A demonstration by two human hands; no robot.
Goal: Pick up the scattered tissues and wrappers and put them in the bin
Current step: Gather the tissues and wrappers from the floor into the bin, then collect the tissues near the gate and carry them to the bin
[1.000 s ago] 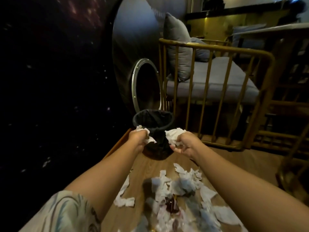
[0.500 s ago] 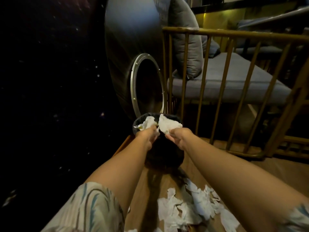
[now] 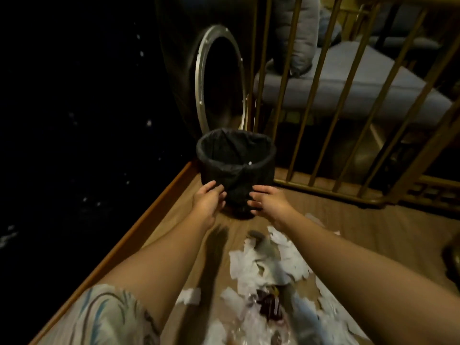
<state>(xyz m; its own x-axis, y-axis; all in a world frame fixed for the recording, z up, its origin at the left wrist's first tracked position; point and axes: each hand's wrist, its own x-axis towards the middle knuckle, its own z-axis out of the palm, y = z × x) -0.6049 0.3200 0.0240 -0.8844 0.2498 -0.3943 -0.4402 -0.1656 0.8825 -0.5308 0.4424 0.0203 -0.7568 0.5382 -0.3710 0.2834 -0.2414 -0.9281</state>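
A small round bin lined with a black bag stands on the wooden floor at the corner. My left hand and my right hand hover in front of the bin's near wall, palms down, fingers relaxed, holding nothing. Several white tissues lie scattered on the floor between my forearms. A dark red wrapper sits among them, near a clear plastic wrapper. One separate tissue lies by my left forearm.
A gold metal railing rises right behind the bin, with a grey cushioned seat beyond it. A round metal-rimmed opening sits behind the bin. A wooden edge borders the floor on the left, beside a dark wall.
Both hands held crumpled tissues over the bin's mouth; now they are empty and have drawn back and down in front of the bin. The view has tilted down.
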